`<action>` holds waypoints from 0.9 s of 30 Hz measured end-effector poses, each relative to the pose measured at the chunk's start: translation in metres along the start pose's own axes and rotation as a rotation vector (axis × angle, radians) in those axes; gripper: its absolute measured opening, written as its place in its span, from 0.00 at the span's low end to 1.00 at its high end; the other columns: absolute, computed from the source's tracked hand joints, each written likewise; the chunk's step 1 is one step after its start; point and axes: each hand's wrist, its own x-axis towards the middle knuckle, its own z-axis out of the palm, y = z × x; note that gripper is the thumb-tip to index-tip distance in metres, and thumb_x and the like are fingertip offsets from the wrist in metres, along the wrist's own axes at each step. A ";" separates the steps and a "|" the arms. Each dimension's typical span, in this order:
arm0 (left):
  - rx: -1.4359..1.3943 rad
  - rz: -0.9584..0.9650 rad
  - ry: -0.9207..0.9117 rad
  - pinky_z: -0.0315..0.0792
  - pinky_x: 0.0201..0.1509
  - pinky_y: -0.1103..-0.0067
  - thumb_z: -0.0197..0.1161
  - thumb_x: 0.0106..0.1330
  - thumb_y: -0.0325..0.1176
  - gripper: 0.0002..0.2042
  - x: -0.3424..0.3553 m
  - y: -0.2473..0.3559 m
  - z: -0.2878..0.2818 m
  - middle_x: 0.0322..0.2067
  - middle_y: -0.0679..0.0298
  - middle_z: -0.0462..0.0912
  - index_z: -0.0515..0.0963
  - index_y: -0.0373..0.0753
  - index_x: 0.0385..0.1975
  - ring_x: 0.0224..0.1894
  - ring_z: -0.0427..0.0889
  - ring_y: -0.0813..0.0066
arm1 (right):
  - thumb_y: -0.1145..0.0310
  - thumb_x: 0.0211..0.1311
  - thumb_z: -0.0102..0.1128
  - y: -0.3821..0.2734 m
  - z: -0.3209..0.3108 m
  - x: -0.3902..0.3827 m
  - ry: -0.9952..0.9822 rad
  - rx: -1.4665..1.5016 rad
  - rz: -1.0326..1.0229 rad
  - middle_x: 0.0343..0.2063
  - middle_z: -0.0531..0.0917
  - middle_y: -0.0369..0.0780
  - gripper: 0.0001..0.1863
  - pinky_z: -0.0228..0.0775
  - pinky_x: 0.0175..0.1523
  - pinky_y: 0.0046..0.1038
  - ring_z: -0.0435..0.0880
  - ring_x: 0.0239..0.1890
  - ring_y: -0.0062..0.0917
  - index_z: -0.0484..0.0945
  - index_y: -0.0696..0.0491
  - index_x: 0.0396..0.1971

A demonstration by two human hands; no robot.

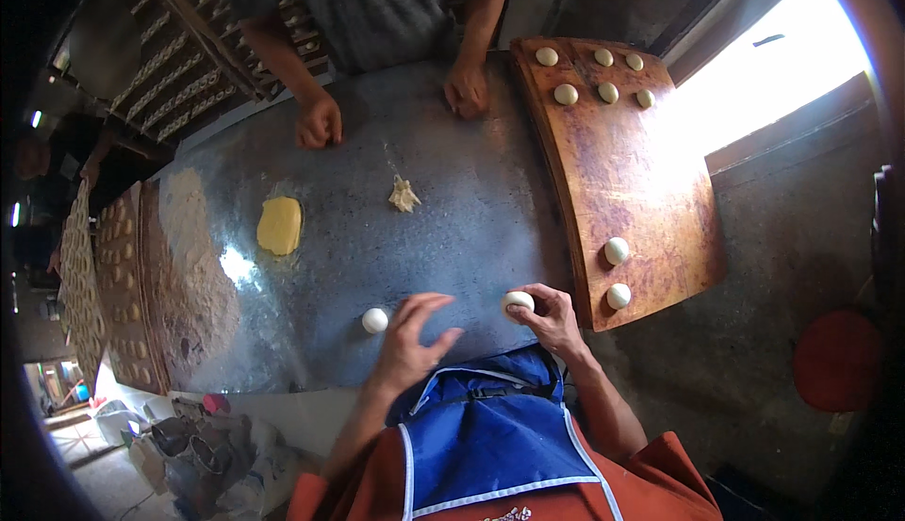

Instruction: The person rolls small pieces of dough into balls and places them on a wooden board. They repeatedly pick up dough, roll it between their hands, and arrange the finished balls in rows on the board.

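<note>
My right hand [551, 318] grips a round white dough ball [518, 302] on the grey metal table [452, 219], close to the wooden board's near corner. My left hand [412, 337] hovers with fingers spread and holds nothing. A second dough ball [375, 320] lies loose just left of that hand. The long wooden board [632, 177] on the right carries two dough balls [617, 251] near me and several more at its far end [566, 94].
Across the table another person rests both fists [319, 123] on the metal. A yellow dough slab [280, 225] and a small dough scrap [403, 195] lie mid-table. Flour [189, 238] covers the left end. Trays of dough pieces [118, 266] stand at left.
</note>
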 end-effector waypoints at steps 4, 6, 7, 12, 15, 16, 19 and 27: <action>-0.257 -0.026 -0.003 0.82 0.54 0.70 0.78 0.59 0.33 0.23 0.022 0.035 0.022 0.50 0.57 0.85 0.83 0.39 0.55 0.50 0.87 0.62 | 0.66 0.68 0.72 -0.015 0.008 -0.001 -0.206 0.195 0.030 0.34 0.87 0.35 0.14 0.78 0.42 0.21 0.84 0.37 0.16 0.84 0.60 0.45; -0.257 -0.018 -0.007 0.83 0.52 0.71 0.78 0.59 0.32 0.20 0.021 0.027 0.029 0.48 0.58 0.86 0.84 0.39 0.52 0.46 0.89 0.64 | 0.65 0.69 0.70 -0.023 0.012 -0.001 -0.257 0.206 0.062 0.32 0.86 0.34 0.13 0.77 0.40 0.20 0.83 0.35 0.14 0.84 0.60 0.44; -0.308 -0.027 0.063 0.83 0.50 0.71 0.75 0.62 0.27 0.12 0.020 0.032 0.030 0.43 0.59 0.88 0.86 0.38 0.45 0.42 0.90 0.64 | 0.63 0.70 0.70 -0.025 0.015 -0.001 -0.266 0.162 0.073 0.30 0.85 0.32 0.13 0.73 0.36 0.19 0.81 0.32 0.13 0.85 0.58 0.43; -0.304 0.133 -0.036 0.83 0.45 0.72 0.70 0.62 0.19 0.07 0.009 0.032 0.023 0.41 0.61 0.89 0.84 0.38 0.37 0.42 0.90 0.64 | 0.64 0.72 0.66 0.007 0.006 0.012 -0.348 0.363 0.047 0.29 0.85 0.32 0.11 0.72 0.34 0.19 0.80 0.30 0.14 0.85 0.58 0.41; -0.454 0.128 -0.071 0.82 0.50 0.69 0.70 0.60 0.18 0.08 0.021 0.048 -0.006 0.38 0.63 0.88 0.85 0.40 0.34 0.44 0.89 0.62 | 0.65 0.74 0.63 0.027 -0.002 0.030 -0.114 0.561 0.139 0.33 0.83 0.34 0.11 0.72 0.34 0.20 0.80 0.32 0.15 0.81 0.57 0.46; -0.500 0.083 -0.043 0.82 0.52 0.68 0.71 0.59 0.18 0.08 0.029 0.047 -0.015 0.37 0.63 0.88 0.85 0.41 0.34 0.45 0.89 0.61 | 0.65 0.74 0.63 0.023 -0.003 0.035 -0.032 0.518 0.144 0.34 0.83 0.34 0.11 0.73 0.35 0.20 0.80 0.34 0.15 0.80 0.57 0.47; 0.124 0.160 0.381 0.75 0.59 0.61 0.75 0.58 0.25 0.06 0.109 -0.042 -0.006 0.39 0.62 0.85 0.86 0.43 0.33 0.53 0.81 0.60 | 0.73 0.69 0.62 0.029 0.006 0.036 0.140 0.045 -0.219 0.36 0.82 0.37 0.10 0.77 0.39 0.28 0.83 0.37 0.24 0.79 0.56 0.48; 0.723 0.231 0.117 0.67 0.64 0.56 0.69 0.68 0.33 0.13 0.121 -0.110 -0.051 0.57 0.58 0.74 0.87 0.47 0.52 0.59 0.73 0.57 | 0.68 0.54 0.74 0.048 0.008 0.025 0.120 -0.815 -0.407 0.44 0.81 0.47 0.15 0.80 0.50 0.41 0.84 0.47 0.42 0.82 0.53 0.42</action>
